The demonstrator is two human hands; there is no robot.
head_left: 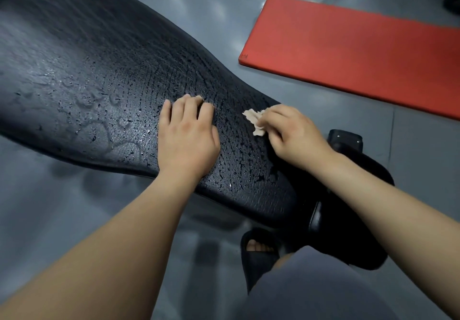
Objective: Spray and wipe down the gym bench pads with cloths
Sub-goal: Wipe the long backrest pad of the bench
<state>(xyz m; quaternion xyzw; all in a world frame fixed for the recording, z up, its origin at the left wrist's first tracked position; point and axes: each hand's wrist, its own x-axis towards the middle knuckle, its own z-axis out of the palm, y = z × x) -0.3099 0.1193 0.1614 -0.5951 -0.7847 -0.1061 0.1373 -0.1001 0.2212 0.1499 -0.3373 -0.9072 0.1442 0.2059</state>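
Wiping step: bench pad [99, 75] beaded with spray. Small beige cloth [256, 120] pinched in right hand [296, 138] at pad's near right edge; left hand [186, 135] rests beside it, fingers bent, cloth beneath unclear. Next, likely: sweep leftward through droplets.

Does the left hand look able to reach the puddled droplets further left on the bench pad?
Probably yes: the left hand rests on the bench pad with the droplets just beside it and nothing between; the right hand and cloth lie opposite.
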